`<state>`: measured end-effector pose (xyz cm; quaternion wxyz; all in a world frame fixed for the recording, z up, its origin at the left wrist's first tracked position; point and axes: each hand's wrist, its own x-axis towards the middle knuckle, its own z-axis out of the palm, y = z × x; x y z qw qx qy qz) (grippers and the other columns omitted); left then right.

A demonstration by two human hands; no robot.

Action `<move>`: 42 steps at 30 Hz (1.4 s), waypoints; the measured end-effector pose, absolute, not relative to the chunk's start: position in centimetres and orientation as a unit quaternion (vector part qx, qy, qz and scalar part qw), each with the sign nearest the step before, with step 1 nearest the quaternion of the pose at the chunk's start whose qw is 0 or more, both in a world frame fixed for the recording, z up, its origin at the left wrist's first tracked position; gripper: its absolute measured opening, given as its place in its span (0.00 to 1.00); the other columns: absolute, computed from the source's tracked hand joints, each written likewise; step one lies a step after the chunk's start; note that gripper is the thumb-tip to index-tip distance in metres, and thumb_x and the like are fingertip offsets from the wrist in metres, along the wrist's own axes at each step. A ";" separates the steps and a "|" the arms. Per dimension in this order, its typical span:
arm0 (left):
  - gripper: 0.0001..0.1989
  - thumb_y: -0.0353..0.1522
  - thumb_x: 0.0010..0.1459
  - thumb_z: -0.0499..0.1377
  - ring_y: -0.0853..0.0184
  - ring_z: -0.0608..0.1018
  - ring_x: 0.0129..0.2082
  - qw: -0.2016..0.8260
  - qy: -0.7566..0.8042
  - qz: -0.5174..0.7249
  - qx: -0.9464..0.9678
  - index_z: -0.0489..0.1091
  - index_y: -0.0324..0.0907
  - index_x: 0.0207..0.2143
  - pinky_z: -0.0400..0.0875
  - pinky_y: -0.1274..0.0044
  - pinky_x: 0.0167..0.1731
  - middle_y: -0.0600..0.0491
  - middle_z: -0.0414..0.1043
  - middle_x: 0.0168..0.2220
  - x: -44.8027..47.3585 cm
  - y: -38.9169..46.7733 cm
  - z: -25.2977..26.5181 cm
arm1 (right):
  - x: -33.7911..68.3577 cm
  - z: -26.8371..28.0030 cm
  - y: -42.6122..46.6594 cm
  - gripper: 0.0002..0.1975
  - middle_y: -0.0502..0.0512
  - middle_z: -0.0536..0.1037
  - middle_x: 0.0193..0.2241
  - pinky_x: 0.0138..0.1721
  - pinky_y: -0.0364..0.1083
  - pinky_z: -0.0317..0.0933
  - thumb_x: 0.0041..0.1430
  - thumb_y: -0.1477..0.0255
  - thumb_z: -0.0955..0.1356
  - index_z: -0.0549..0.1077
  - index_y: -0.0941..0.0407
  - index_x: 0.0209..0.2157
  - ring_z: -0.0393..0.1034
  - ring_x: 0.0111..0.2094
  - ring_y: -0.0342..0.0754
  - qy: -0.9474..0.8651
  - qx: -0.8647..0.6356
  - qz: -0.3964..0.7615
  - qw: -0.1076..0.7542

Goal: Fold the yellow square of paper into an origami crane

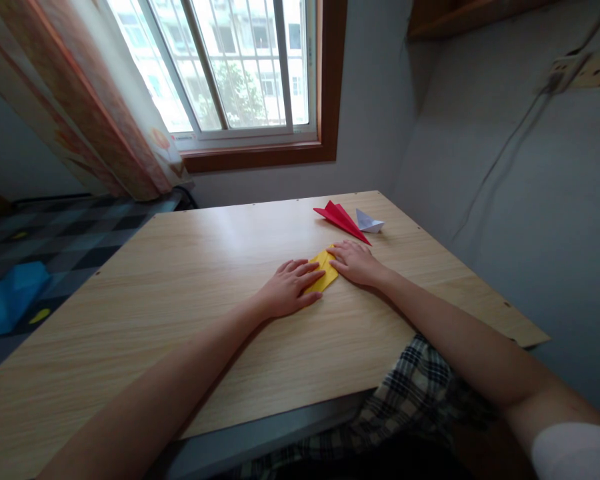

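Tabletop (220,247): pale wood grain. Left hand (287,288): palm down, fingers spread. Right hand (357,262): palm down, fingers extended. Red plane (343,220): beyond the hands, tip near the right. Yellow paper (330,277): on the tabletop, partly under both hands. White paper (370,223): folded, beside the plane; contact cannot be determined.
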<state>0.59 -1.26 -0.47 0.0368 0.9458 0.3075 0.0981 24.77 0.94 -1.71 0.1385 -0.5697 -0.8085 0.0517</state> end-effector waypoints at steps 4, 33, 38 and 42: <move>0.27 0.47 0.68 0.53 0.51 0.63 0.67 0.033 0.313 0.089 0.945 0.65 0.47 0.65 0.55 0.56 0.66 0.48 0.64 0.66 0.6 -1.3 -0.5 | 24.7 -1.7 0.9 0.22 0.61 0.66 0.65 0.66 0.61 0.49 0.71 0.65 0.60 0.69 0.52 0.62 0.56 0.66 0.60 -0.803 -0.579 0.053 0.132; 0.18 0.41 0.66 0.55 0.55 0.74 0.58 0.039 0.397 0.136 0.907 0.68 0.43 0.54 0.56 0.54 0.64 0.45 0.73 0.58 0.8 -1.6 -0.4 | 24.2 -0.6 -0.1 0.22 0.59 0.77 0.53 0.60 0.52 0.56 0.54 0.82 0.65 0.77 0.57 0.50 0.67 0.56 0.54 -0.832 -0.491 0.041 0.254; 0.14 0.38 0.67 0.54 0.57 0.76 0.56 0.048 0.399 0.135 0.906 0.70 0.44 0.51 0.60 0.58 0.63 0.47 0.75 0.56 0.9 -1.7 -0.2 | 23.8 0.1 -0.8 0.19 0.57 0.80 0.43 0.53 0.50 0.61 0.50 0.83 0.66 0.80 0.56 0.42 0.72 0.47 0.52 -0.858 -0.437 0.064 0.261; 0.12 0.37 0.68 0.53 0.56 0.73 0.60 0.017 0.390 0.133 0.911 0.71 0.44 0.49 0.59 0.57 0.63 0.48 0.77 0.55 1.0 -2.0 -0.1 | 23.9 0.4 -0.8 0.15 0.56 0.81 0.37 0.47 0.47 0.63 0.50 0.83 0.66 0.81 0.56 0.37 0.73 0.40 0.50 -0.866 -0.424 0.088 0.252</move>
